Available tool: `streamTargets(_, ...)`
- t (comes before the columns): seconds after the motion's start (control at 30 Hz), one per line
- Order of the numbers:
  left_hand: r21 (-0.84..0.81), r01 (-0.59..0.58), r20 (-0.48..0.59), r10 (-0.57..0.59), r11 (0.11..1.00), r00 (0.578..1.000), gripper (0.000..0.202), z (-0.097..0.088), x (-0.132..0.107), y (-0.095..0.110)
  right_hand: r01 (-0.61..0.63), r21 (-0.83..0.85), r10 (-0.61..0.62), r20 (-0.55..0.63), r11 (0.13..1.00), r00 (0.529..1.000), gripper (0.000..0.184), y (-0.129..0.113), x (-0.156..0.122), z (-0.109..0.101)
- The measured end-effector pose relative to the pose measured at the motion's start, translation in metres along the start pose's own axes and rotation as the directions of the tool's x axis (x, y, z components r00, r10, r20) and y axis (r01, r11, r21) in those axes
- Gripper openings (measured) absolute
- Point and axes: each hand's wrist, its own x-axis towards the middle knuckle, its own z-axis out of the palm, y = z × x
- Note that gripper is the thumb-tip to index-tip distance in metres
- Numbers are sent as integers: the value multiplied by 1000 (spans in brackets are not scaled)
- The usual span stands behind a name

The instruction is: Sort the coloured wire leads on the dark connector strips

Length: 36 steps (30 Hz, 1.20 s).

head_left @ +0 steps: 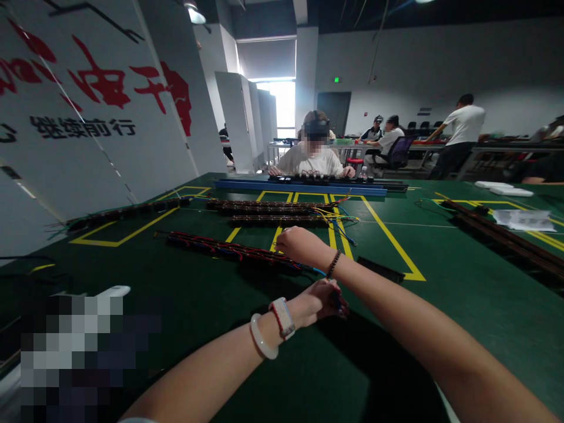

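Note:
A long dark strip (220,248) with red and blue wires along it lies at a slant on the green table. My right hand (299,244), wrist in a beaded bracelet, is closed over the strip's right part; its fingertips are mostly hidden. Nearer to me, my left hand (324,301) is closed around blue wires (321,272) that come off the strip's right end. What else sits in its fingers is too dark to tell. Behind my right hand lie more wired strips (273,207), with yellow and blue wire ends (337,218) at their right.
Yellow tape (392,235) marks rectangles on the table (453,311). A short black piece (379,269) lies beside my right forearm. More dark strips (506,238) are at right, another wired strip (127,212) at left. Across, a person (308,158) sits behind a blue rail (299,187).

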Motion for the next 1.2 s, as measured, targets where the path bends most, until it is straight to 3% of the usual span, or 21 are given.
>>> streamTargets(0.13, 33, 25, 39, -27, 999, 999, 15, 3, -4, 3, -28, -30, 29, 38, 999, 999, 21, -9, 8, 18)
streamTargets(0.27, 33, -41, 34, 40, 999, 999, 10, 7, -11, 4, 10, 277, 16, -89, 961, 996, 15, 7, -13, 4)
streamTargets(0.33, 20, -51, 0, 51, 999, 999, 11, 11, -13, 5, 13, 517, 73, -145, 856, 987, 17, 20, -32, -6)
streamTargets(0.43, 12, -5, -81, 6, 1000, 997, 17, 16, -12, 7, 9, 814, 229, -174, 581, 958, 40, 34, -68, -9)
streamTargets(0.53, 16, 10, -100, -8, 1000, 995, 16, 17, -9, 9, 4, 947, 535, -186, 322, 824, 40, 35, -104, 9)
streamTargets(0.6, 38, -8, -55, 10, 999, 998, 16, 16, -7, 8, -56, 975, 611, -88, 213, 787, 41, 31, -122, 28)
streamTargets(0.73, 69, -50, 12, 49, 996, 999, 11, 14, -6, 7, -275, 960, 561, 198, 55, 804, 47, 24, -138, 59)
streamTargets(0.77, 72, -43, 12, 42, 996, 999, 11, 14, -7, 6, -317, 946, 567, 226, 65, 792, 47, 25, -139, 63)
streamTargets(0.8, 75, -30, 7, 30, 997, 1000, 11, 13, -7, 6, -343, 930, 586, 207, 130, 783, 45, 28, -139, 66)
streamTargets(0.87, 79, -9, -5, 9, 997, 1000, 15, 12, -9, 7, -352, 839, 601, 37, 415, 798, 37, 34, -139, 70)
streamTargets(0.93, 77, 0, -19, 1, 997, 1000, 18, 12, -12, 8, -322, 617, 518, -166, 718, 839, 27, 42, -141, 76)
streamTargets(0.97, 77, 1, -28, 2, 997, 1000, 19, 13, -14, 8, -303, 500, 461, -228, 811, 858, 26, 45, -142, 79)
streamTargets(1.03, 77, 1, -58, 4, 997, 998, 19, 15, -17, 9, -277, 353, 381, -273, 894, 883, 39, 51, -144, 87)
streamTargets(1.2, 140, 5, -154, 17, 990, 988, 20, 24, -20, 10, -261, 311, 333, -207, 914, 920, 41, 65, -142, 96)
